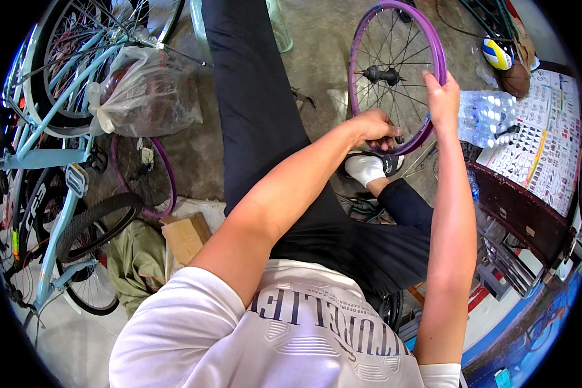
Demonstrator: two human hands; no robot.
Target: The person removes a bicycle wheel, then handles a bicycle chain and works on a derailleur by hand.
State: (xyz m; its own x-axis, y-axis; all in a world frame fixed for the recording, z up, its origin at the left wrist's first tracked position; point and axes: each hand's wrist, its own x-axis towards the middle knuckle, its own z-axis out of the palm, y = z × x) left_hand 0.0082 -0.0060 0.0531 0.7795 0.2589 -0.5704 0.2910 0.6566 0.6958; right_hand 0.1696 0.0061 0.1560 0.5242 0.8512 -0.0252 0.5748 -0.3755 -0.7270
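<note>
A blue bicycle (50,156) was beside a plastic bag (165,97). The left hand (376,129) curled its fingers at the lower edge of a purple wheel (383,75), by a black shoe (392,165); any pinch I couldn't tell. The right hand (443,103) clasped the wheel's right side, near bottles (487,116).

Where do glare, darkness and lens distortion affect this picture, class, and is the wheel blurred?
Head view: glare speckles the clear bottles; black trousers show little detail. Head view: the fisheye leaves a curved black border and bends straight edges near it. Head view: the purple-rimmed wheel looks fairly sharp, its thin spokes distinct.
</note>
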